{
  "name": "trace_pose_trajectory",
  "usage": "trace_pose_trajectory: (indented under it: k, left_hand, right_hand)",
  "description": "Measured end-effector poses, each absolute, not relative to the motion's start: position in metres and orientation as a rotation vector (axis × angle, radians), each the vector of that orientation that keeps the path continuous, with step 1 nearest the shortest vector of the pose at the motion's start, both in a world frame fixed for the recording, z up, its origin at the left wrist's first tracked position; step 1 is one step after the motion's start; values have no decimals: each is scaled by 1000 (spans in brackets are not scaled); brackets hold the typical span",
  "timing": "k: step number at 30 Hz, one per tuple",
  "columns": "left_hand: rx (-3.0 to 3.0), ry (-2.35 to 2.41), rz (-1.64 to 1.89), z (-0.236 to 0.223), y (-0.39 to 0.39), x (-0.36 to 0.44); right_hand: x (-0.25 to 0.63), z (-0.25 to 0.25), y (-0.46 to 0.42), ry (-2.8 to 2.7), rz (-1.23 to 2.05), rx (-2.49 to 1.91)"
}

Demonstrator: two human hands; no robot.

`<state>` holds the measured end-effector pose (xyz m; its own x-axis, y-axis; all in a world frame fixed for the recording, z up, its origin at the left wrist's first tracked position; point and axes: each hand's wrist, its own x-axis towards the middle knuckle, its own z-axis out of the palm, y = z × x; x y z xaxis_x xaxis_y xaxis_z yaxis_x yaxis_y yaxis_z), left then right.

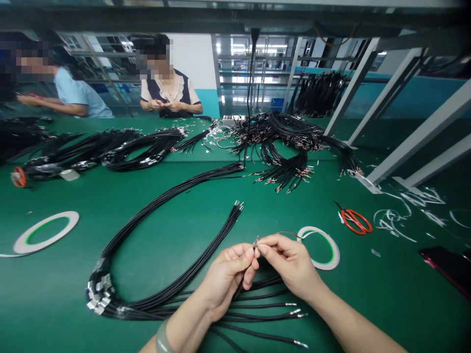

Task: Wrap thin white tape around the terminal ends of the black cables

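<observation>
My left hand [231,274] is closed around a black cable [239,287], its bare end sticking up between thumb and forefinger. The fingertips of my right hand [290,262] are pinched together at that same cable end, touching my left fingers. A thin dark strand runs above my right hand toward a white tape roll [333,252] with a green inner ring. Below my hands, several loose cable ends [294,312] with stripped metallic tips fan out to the right. They belong to a curved black cable bundle [136,215], which has shiny silver clips [98,296] at its left bend.
Orange-handled scissors [355,221] and white scraps [393,218] lie at right, near a dark red-edged object [445,267]. Another tape roll [69,223] is at left. Cable piles [283,132] line the back; metal posts [419,132] stand at right. Two people [171,93] work across the table.
</observation>
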<state>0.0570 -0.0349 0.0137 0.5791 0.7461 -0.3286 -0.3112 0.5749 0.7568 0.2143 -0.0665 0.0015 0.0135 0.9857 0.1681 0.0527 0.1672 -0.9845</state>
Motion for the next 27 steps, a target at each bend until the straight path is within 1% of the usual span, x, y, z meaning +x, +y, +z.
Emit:
trace_pose_trajectory:
  k: [5, 10, 13, 16, 21, 27]
  left_hand:
    - [804, 787, 741, 16, -35, 59]
    - [975, 1058, 840, 9, -34, 62]
    - [1121, 1118, 880, 3, -35, 63]
    - [1129, 1088, 878, 2, -35, 62]
    - [968, 1002, 788, 6, -34, 60]
    - [822, 864, 716, 10, -31, 56]
  right_hand:
    - [219, -2, -62, -1267, 1132, -1170]
    - [217, -6, -62, -1217, 1118, -1272]
    - [215, -7, -63, -1228, 1123, -1312]
    - [214, -5, -64, -1252, 1108, -1321]
    - [215, -5, -62, -1278, 1107, -1293]
    - [217, -4, -62, -1244, 1208, -1232]
